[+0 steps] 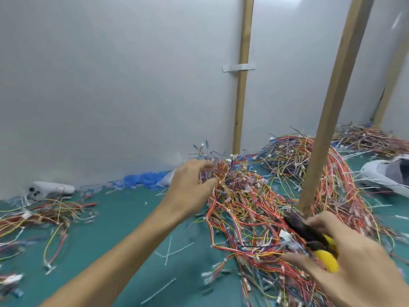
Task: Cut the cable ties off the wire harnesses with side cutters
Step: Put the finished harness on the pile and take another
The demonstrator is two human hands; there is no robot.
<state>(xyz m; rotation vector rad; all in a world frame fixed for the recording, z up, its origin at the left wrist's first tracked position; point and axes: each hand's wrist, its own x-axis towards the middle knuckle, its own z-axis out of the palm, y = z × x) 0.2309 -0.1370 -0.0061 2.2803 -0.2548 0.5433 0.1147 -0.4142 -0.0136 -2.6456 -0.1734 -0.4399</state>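
Head view: the left forearm runs from the lower left of the frame up to the centre, where the left hand [191,185] reaches into the top of the big heap of wire harnesses [254,209]. Its fingers and thumb are curled round a tuft of wires, though motion blur softens the fingertips. In the lower right, the right hand [349,260] grips the yellow handles of the side cutters [325,255]. The dark head of the tool points up and left over the heap, near the foot of a wooden post [332,107]. Loose white cable ties [169,251] lie on the green mat [115,229] in the lower centre. A smaller tangle of wires [44,211] sits at the left edge.
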